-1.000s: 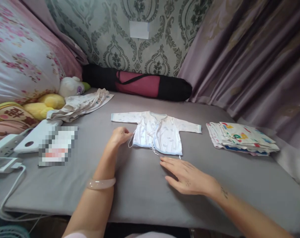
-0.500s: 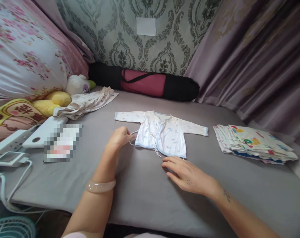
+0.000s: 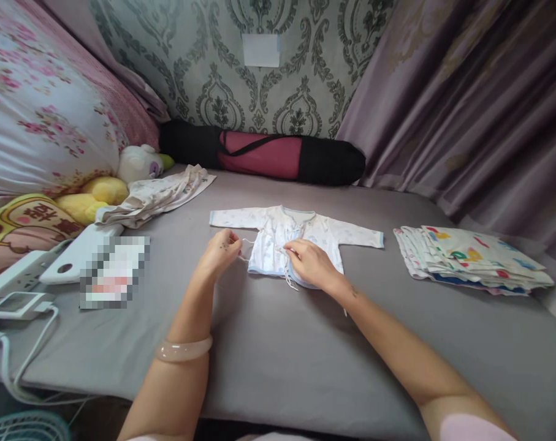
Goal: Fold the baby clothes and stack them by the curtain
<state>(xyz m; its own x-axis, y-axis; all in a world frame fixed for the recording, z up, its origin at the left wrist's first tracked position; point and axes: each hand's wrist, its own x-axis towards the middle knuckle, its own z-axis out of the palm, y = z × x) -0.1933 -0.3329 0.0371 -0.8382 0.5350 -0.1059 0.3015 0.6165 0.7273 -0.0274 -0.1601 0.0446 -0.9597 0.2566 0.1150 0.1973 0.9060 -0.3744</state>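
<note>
Pulling side tie (image 3: 248, 240) too hard: baby shirt (image 3: 266, 248), laid flat on grey sheet (image 3: 263, 355), could be dragged askew. Tie is pinched by left hand (image 3: 219, 250); shirt front is touched by right hand (image 3: 311, 262), grip unclear.

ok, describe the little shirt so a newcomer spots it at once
Along the patterned wall lies a long black and red bag. On the gray sheet in front of it is a little white shirt, partly under the right hand. Unlike the folded cloths on the right and the crumpled cloth on the left, it has both sleeves spread.
</note>
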